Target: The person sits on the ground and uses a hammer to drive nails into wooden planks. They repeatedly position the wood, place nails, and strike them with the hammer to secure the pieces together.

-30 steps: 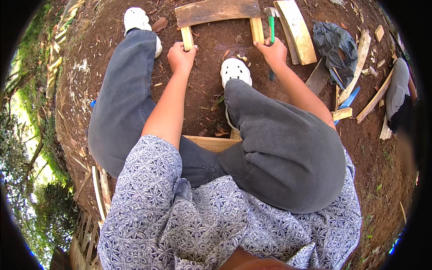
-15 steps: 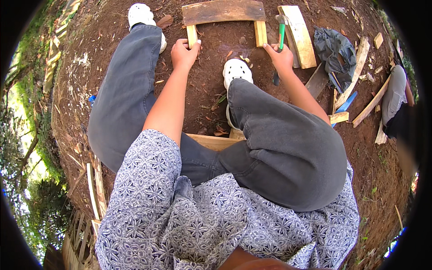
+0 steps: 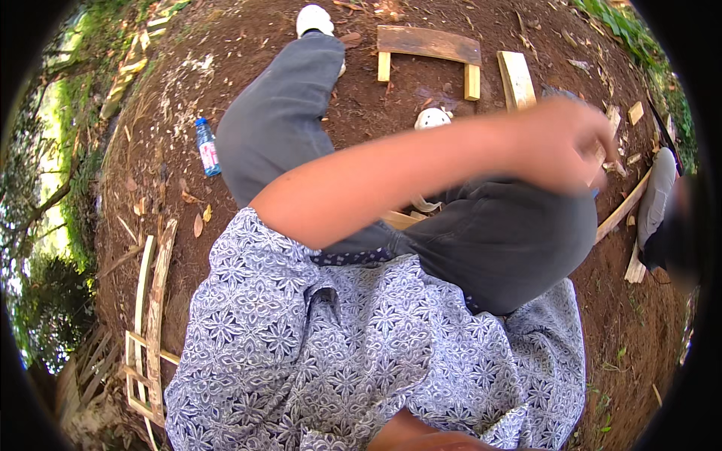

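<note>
My left forearm reaches across my body to the right. My left hand [image 3: 564, 146] is blurred by motion over my right knee, fingers seemingly curled; whether they hold anything cannot be made out. Out of view is my right hand, and the hammer is not visible either. Beyond my feet, a dark curved board [image 3: 429, 46] rests on the soil, with a short pale leg [image 3: 384, 67] at its left end and another short leg [image 3: 472, 83] at its right. Neither visible hand nor arm touches it. A thick pale wood block [image 3: 516, 80] lies to its right, nearest my left hand.
At left are a plastic bottle [image 3: 206, 146] with a blue cap and long wood strips [image 3: 156, 323] beside a small frame. My white shoe [image 3: 314, 20] is at the far left. On the right lie a plank [image 3: 624, 207] and another person's grey-clad leg [image 3: 657, 188].
Both hands have left the legs of the board assembly. My left arm has swung rightward across my body. My right hand and the green-handled hammer are no longer visible. The view has shifted left.
</note>
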`<state>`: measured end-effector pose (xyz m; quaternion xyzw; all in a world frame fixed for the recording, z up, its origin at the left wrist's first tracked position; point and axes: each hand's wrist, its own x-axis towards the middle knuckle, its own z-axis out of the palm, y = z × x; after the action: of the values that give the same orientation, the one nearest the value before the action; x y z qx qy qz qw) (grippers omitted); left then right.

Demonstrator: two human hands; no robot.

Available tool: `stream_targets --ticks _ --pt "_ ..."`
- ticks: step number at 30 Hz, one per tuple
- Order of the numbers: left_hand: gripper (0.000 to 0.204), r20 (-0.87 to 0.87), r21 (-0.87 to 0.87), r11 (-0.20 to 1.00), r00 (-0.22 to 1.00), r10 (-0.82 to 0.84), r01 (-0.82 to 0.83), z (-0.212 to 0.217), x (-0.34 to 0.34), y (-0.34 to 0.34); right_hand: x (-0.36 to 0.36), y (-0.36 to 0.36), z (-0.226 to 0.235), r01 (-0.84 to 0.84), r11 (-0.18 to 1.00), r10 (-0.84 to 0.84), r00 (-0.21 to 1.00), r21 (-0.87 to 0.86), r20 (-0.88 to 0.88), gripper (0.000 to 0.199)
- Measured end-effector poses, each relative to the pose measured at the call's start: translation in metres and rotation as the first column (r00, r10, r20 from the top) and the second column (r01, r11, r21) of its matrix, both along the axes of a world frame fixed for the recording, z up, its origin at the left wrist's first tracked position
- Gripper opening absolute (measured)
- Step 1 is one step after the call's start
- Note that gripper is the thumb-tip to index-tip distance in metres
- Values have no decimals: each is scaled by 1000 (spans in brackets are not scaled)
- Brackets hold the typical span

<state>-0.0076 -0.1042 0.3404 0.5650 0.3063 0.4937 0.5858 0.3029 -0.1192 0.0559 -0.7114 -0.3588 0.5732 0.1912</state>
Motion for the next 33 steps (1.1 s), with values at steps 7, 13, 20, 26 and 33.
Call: stream_targets --ticks 7,13,20,26,33 --pt "29 198 480 779 816 -544 403 176 36 -120 -14 -68 20 -12 997 -2 986 80 167 44" --pt "28 131 572 684 773 -621 453 189 54 -144 -2 -101 11 3 990 -50 943 142 328 44" --pt "28 106 647 624 759 -643 438 192 57 -149 23 -135 6 42 987 -108 886 153 452 44" --pt "14 -186 524 742 907 -378 417 133 -12 -164 26 -151 -1 51 987 -125 845 154 520 44" --pt "22 -475 -93 993 880 18 -70 17 -104 -175 39 -171 -18 106 979 -190 788 175 586 44"
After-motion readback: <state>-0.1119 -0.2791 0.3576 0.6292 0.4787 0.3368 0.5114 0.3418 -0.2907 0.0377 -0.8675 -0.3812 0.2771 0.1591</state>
